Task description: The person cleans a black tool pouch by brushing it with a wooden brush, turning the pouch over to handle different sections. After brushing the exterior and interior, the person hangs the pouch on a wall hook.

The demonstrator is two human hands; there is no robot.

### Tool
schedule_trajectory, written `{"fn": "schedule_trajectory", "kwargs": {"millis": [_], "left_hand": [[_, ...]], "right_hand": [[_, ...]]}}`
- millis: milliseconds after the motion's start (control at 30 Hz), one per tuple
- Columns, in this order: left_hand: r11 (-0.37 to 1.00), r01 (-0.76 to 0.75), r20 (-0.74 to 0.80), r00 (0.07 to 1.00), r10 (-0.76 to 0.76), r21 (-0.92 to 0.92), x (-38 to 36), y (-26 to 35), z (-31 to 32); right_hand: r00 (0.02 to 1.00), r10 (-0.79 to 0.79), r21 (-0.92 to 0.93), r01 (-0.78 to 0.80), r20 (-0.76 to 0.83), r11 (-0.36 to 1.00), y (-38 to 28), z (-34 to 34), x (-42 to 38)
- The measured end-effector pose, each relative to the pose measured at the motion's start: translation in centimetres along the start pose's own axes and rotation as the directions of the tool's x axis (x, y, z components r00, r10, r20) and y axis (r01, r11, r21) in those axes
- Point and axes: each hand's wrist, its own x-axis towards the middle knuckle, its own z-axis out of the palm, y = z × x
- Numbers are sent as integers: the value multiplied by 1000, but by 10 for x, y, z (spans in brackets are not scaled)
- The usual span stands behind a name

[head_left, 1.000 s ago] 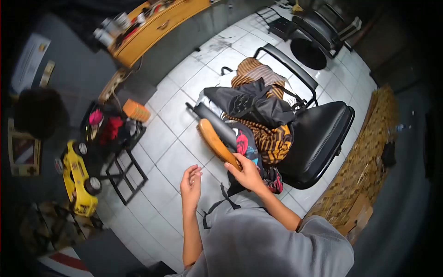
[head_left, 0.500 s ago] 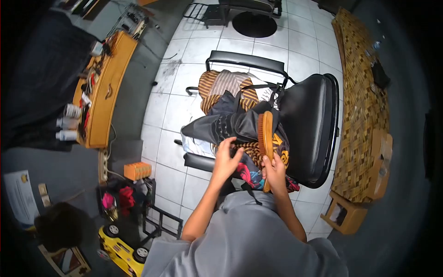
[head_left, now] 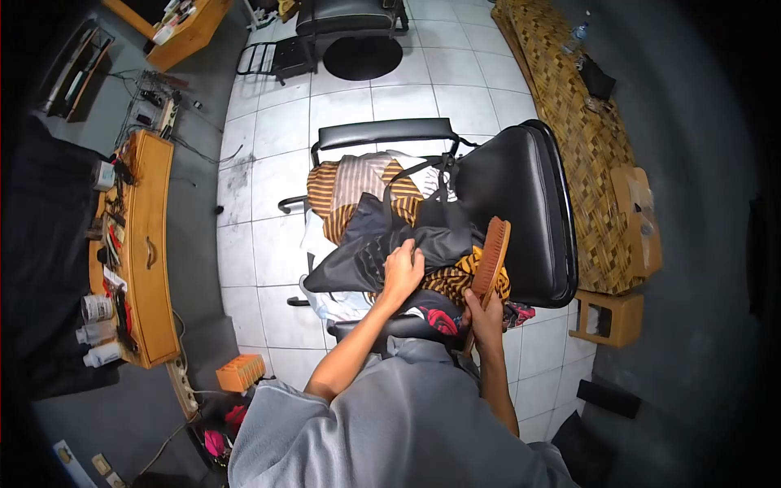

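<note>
My right hand [head_left: 486, 320] is wrapped round the handle of a wooden brush [head_left: 493, 256]. The brush is held upright, its brown bristles facing left. My left hand [head_left: 401, 271] is closed on a piece of black cloth [head_left: 350, 264], with the fingertips curled into it. Under and around this cloth lies a heap of fabrics on the chair seat: an orange-and-black striped cloth [head_left: 325, 199], a dark cloth with a red flower pattern [head_left: 442, 320] and a pale cloth [head_left: 338, 307]. Black straps [head_left: 419, 167] cross the heap. The seat beneath is mostly hidden.
The black padded chair [head_left: 517, 211] has its backrest to the right and an armrest [head_left: 382, 132] at the far side. A wooden drawer unit [head_left: 154, 252] with bottles stands left. A woven-patterned bench [head_left: 569, 154] runs along the right wall. Another chair [head_left: 350, 16] stands beyond.
My left hand has gone from spread fingers to closed on the black cloth. The brush has tilted a little, showing more of its bristles. My view has shifted.
</note>
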Motion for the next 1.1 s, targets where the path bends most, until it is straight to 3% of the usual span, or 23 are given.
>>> {"fn": "schedule_trajectory", "kwargs": {"millis": [100, 200, 233, 333, 367, 467, 500, 600, 633, 700, 767, 833, 933, 1033, 1067, 1100], "left_hand": [[997, -71, -56, 996, 69, -36, -14, 15, -17], [967, -246, -119, 964, 237, -63, -43, 53, -41], [945, -305, -71, 952, 299, -117, -53, 62, -47], [887, -419, 54, 898, 436, -194, -77, 87, -62], [883, -443, -4, 894, 448, -156, -82, 92, -66], [878, -476, -172, 870, 462, -45, -101, 99, -77], [928, -367, -187, 918, 350, -68, -114, 105, -81], [941, -337, -297, 903, 312, -35, -153, 121, -89], [940, -331, -332, 898, 289, -77, -169, 119, -88], [895, -341, -444, 876, 190, -288, -196, 120, -81], [859, -240, -556, 829, -61, -452, -221, 117, -73], [669, -208, -560, 743, -366, -713, -240, 111, -65], [384, -368, -520, 724, -453, -847, -265, 124, -79], [382, -298, -425, 849, -313, -875, -309, 115, -103], [411, -262, -397, 872, -287, -873, -323, 108, -108], [283, -304, -389, 863, -323, -910, -338, 100, -108]], "right_hand": [[970, -243, -62, 241, -29, 969, 20, 6, 11], [959, -276, 29, 274, 66, 961, 9, 12, 9], [952, -289, 84, 281, 99, 956, 8, 13, 10], [935, -285, 99, 270, 213, 958, 8, 15, 16], [933, -270, 57, 263, 237, 963, 11, 14, 18], [885, -259, 401, 91, 388, 911, -8, 26, 4], [867, -249, 391, 69, 431, 918, -10, 28, 0], [832, -258, 400, 47, 492, 915, -8, 33, -10], [814, -289, 407, 72, 504, 911, -8, 34, -16], [764, -234, 390, -25, 601, 920, -15, 44, -32], [662, -236, 308, 8, 712, 951, -25, 44, -53], [601, -242, 244, 79, 762, 967, -34, 42, -76], [551, -242, 175, 171, 799, 970, -29, 35, -106], [537, -210, 197, 83, 817, 977, -22, 16, -130], [454, -251, 208, 145, 855, 967, -16, 8, -135], [431, -230, 147, 216, 873, 965, -16, -1, -148]]}}
